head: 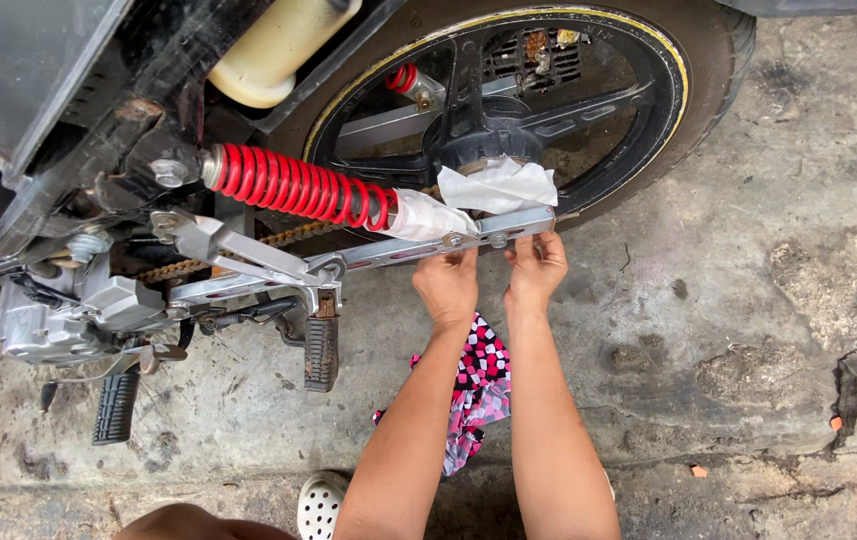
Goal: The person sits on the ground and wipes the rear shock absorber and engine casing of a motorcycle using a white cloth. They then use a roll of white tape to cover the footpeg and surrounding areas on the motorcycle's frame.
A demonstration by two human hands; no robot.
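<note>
Two Hands at the Swingarm

Two bare hands work at the back of a motorcycle parked on cracked concrete floor (749, 330). Biggest in sight is the rear wheel (509, 110), black spokes with a yellow rim stripe, and in front of it the silver swingarm (429, 247) running back to the axle. Above that sits the red shock spring (294, 185), its lower end wrapped in white cloth (494, 188) bunched near the hub. A rusty chain (279, 238) shows behind the arm, and a black footpeg (321, 352) hangs lower down.

Left hand (447, 285) and right hand (537, 270) sit side by side under the swingarm's rear end, fingers curled up against the metal beside two small bolts (497, 240); they look pressed on the bar, though I cannot tell if they pinch anything small. A pink, black and white checked rag (479, 385) lies on the floor beneath the forearms.

Doing this well, I'd judge, means keeping both hands level, steadying the arm evenly, and keeping the cloth clear of the chain.
</note>
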